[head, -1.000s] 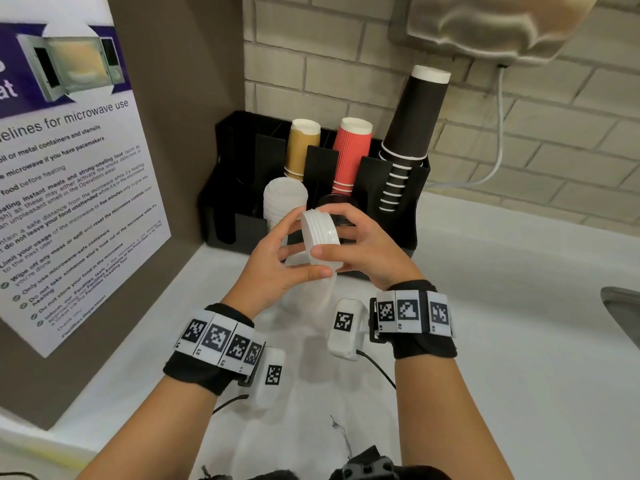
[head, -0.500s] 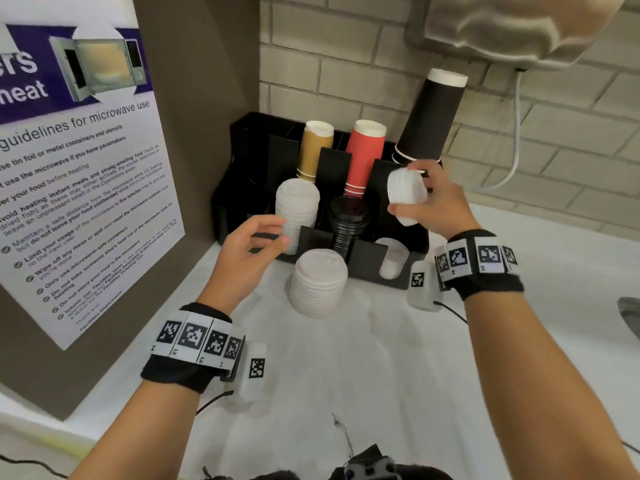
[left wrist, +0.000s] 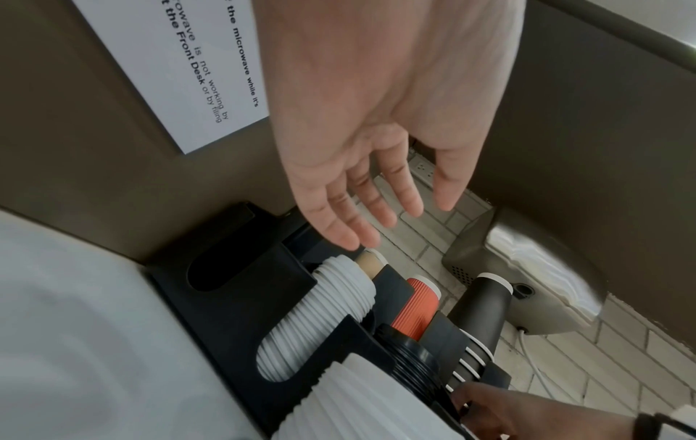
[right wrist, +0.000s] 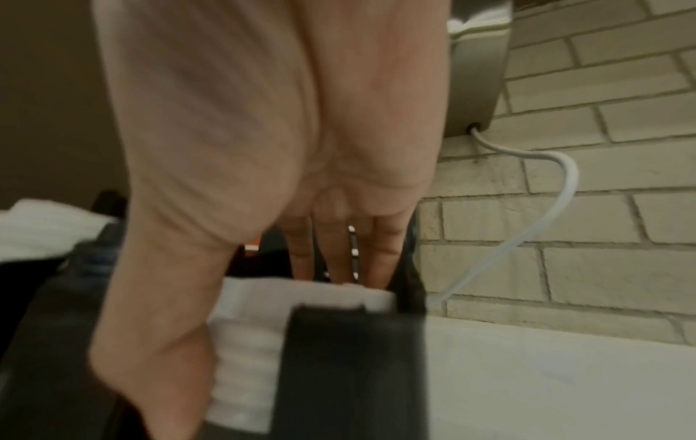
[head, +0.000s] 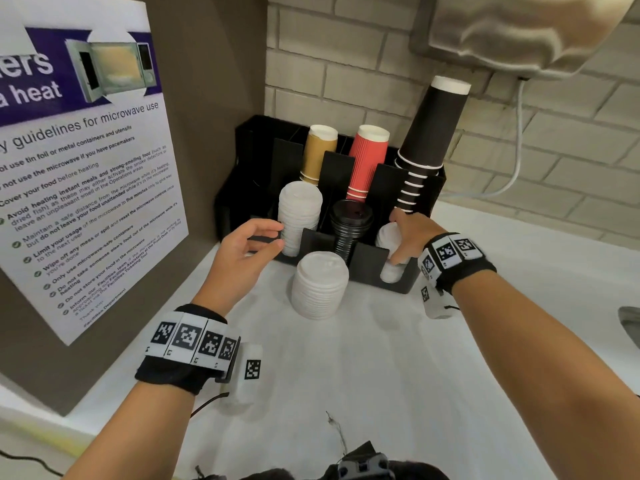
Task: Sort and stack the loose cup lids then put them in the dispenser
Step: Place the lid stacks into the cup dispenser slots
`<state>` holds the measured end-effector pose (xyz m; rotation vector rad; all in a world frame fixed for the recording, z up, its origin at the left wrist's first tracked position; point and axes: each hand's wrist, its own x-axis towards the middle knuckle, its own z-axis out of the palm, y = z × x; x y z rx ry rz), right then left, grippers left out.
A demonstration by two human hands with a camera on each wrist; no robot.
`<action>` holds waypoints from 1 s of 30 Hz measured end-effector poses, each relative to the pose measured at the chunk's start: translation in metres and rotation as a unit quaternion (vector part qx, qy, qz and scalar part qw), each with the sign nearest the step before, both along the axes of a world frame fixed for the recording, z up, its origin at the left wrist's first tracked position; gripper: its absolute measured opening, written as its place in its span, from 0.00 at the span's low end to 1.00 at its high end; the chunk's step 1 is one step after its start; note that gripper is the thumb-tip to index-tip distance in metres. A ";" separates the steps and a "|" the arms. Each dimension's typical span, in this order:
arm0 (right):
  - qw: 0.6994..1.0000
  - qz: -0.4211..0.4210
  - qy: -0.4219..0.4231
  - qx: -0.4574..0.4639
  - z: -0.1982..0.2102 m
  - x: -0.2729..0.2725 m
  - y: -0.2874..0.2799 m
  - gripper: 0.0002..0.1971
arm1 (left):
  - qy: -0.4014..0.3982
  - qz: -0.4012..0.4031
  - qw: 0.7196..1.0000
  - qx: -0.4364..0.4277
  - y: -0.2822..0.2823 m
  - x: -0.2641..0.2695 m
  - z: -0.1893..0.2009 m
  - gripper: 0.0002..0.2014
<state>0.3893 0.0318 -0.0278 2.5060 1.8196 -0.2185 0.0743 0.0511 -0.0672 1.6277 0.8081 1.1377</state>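
Note:
A black dispenser [head: 367,258] stands at the back of the white counter [head: 381,375]. My right hand [head: 398,244] grips a small stack of white lids [head: 386,237] down inside the dispenser's right front slot, thumb in front and fingers behind; the same lids [right wrist: 256,327] show in the right wrist view. My left hand [head: 273,235] hovers open and empty beside the tall white lid stack [head: 299,216] in the left slot. A loose stack of larger white lids [head: 320,289] stands on the counter in front of the dispenser. Black lids [head: 349,220] fill the middle slot.
Kraft cups [head: 318,150], red cups [head: 369,161] and tall black cups [head: 429,133] stand in the dispenser's back row. A microwave poster [head: 79,168] covers the left wall. A metal wall unit [head: 519,32] with a white cable [head: 519,161] hangs above. A sink edge [head: 630,323] is at right.
My right hand carried the small lid stack from both hands, up and to the right, then down into the right front slot. My left hand let go and stays open near the left slot.

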 end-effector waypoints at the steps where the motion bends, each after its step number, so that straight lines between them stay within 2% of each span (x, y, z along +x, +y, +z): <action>1: 1.000 0.003 -0.006 -0.009 -0.001 -0.002 0.000 0.42 | 0.002 0.002 1.000 0.003 0.000 -0.001 -0.001 0.12; 8: 0.999 0.000 0.003 -0.035 -0.013 -0.010 -0.003 0.35 | 0.006 0.005 1.000 0.009 0.003 -0.002 -0.007 0.13; 11: 0.999 0.014 -0.037 -0.029 -0.022 -0.015 -0.005 0.32 | 0.012 0.003 1.000 0.010 0.004 -0.002 -0.010 0.13; 14: 0.992 0.021 -0.087 -0.089 -0.019 -0.019 -0.001 0.43 | 0.014 0.007 1.000 0.011 0.005 -0.003 -0.012 0.13; 16: 0.987 0.012 -0.075 -0.141 -0.006 -0.019 0.001 0.50 | 0.013 0.012 1.000 0.007 0.006 -0.005 -0.014 0.13; 17: 0.988 0.011 -0.071 -0.140 0.002 -0.020 0.000 0.50 | 0.013 0.015 1.000 0.004 0.006 -0.006 -0.014 0.13; 18: 0.991 0.021 -0.069 -0.110 0.011 -0.022 0.000 0.47 | 0.013 0.018 1.000 0.003 0.007 -0.007 -0.015 0.12; 20: 0.996 0.071 -0.053 0.007 0.025 -0.033 -0.002 0.36 | 0.009 0.020 1.000 -0.001 0.007 -0.007 -0.016 0.12; 22: 0.985 0.141 0.000 0.098 0.028 -0.057 -0.006 0.27 | 0.002 0.021 1.000 -0.006 0.006 -0.005 -0.017 0.12; 24: 0.976 0.197 0.041 0.088 0.020 -0.086 -0.008 0.23 | -0.002 0.018 1.000 -0.008 0.005 -0.003 -0.017 0.12; 25: 0.975 0.208 0.051 0.054 0.012 -0.098 -0.009 0.25 | -0.003 0.015 1.000 -0.008 0.004 -0.003 -0.017 0.12; 28: 0.981 0.179 0.038 -0.062 -0.014 -0.121 -0.011 0.38 | -0.007 0.013 1.000 -0.009 0.003 -0.001 -0.017 0.12; 30: 0.984 0.159 0.019 -0.077 -0.023 -0.127 -0.008 0.43 | -0.007 0.013 1.000 -0.009 0.003 -0.002 -0.017 0.12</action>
